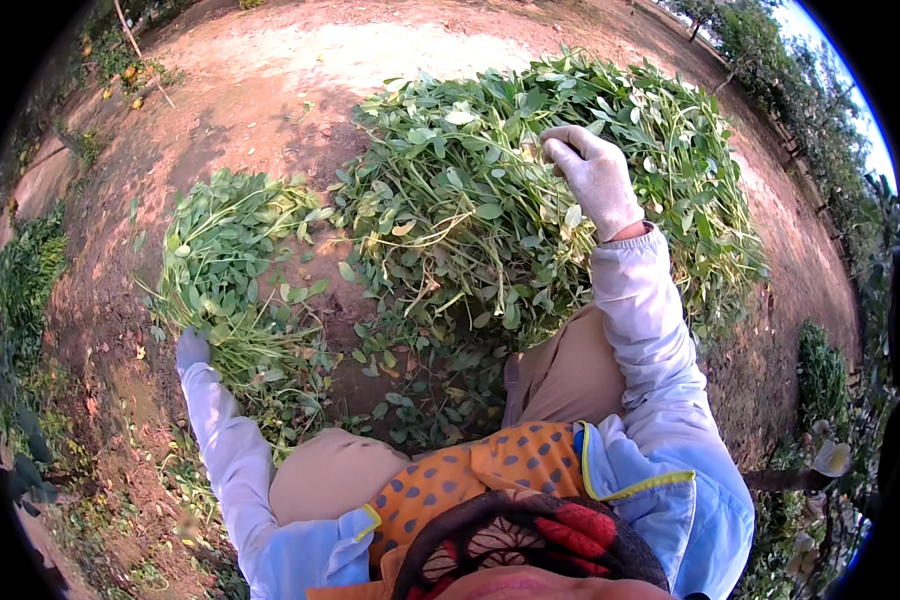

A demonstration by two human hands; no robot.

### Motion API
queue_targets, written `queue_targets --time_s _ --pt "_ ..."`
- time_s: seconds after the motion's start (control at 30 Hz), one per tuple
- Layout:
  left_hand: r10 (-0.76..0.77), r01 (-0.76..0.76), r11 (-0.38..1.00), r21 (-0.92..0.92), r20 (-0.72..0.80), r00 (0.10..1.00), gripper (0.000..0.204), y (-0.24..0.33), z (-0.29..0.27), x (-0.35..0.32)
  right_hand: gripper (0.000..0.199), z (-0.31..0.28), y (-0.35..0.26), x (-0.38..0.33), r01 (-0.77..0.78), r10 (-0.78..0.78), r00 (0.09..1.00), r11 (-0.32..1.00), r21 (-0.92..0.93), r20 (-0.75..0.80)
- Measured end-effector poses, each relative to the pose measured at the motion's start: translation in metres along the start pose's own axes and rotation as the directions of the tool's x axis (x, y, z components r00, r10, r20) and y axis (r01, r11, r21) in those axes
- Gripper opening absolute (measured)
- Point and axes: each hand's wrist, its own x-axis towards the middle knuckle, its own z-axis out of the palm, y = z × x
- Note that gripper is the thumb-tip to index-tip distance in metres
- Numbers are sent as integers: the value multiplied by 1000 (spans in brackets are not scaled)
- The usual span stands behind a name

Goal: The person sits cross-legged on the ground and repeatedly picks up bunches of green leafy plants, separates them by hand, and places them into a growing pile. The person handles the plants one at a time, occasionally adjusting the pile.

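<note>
While we squat on the dirt, our right hand [595, 175] curls its gloved fingers [567, 152] around stems atop the big leafy plant pile [490, 200], probably to tug one loose. Our left hand [192, 350] rests at the smaller bunch [230, 260], fingers buried under the stems, so we can't tell their grip.

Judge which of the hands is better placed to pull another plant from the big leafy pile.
Right. The right hand already rests on the big pile of leafy plants; the left hand is down at the smaller bundle.
</note>
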Motion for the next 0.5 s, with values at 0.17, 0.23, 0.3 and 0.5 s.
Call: queue_targets --time_s 0.17,0.23,0.3,0.5 --pt "67 -110 992 -68 -457 887 31 60 -88 -58 21 -35 22 -6 -52 50 998 997 51 47" --pt "188 -223 975 -7 -515 836 34 75 -120 -69 21 -46 32 -6 54 -55 998 998 -42 -18" --pt "174 -223 973 -58 -449 876 31 97 -159 -65 21 -57 37 -11 19 -20 999 999 -31 -29" --pt "395 -444 894 -54 -371 840 26 229 -271 -106 19 -72 57 -3 52 -57 973 998 -28 -225"
